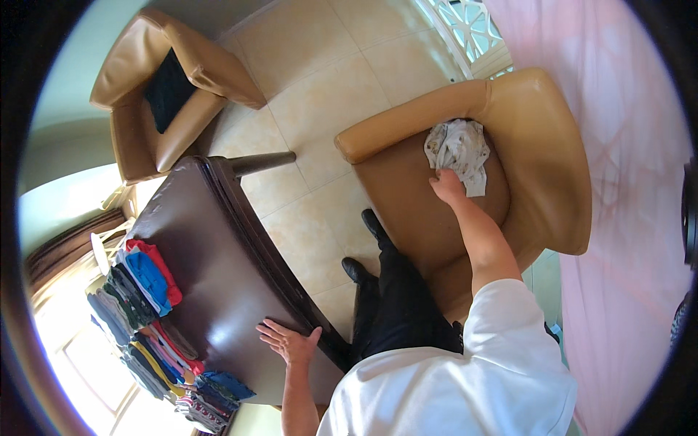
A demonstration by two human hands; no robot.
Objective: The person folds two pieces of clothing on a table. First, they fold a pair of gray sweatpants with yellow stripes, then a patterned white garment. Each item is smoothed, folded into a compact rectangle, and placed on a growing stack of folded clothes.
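My right hand (448,186) reaches down to the seat of a tan armchair (549,138). Its fingers are closed on the near edge of a crumpled white garment (459,149) with small dark marks; the fingertips are partly hidden. The garment lies bunched on the brown seat against the chair's inner side. My left hand (292,344) rests palm down on a dark brown table (218,291), fingers spread, holding nothing. Along the table's far left side, folded clothes (149,276) in several colours are stacked in rows.
A second tan armchair (131,65) with a dark cushion (169,91) stands beyond the table. Beige floor tiles (320,94) lie between table and chairs. A pink curtain (618,218) hangs at the right, and a white lattice panel (469,29) stands at the back.
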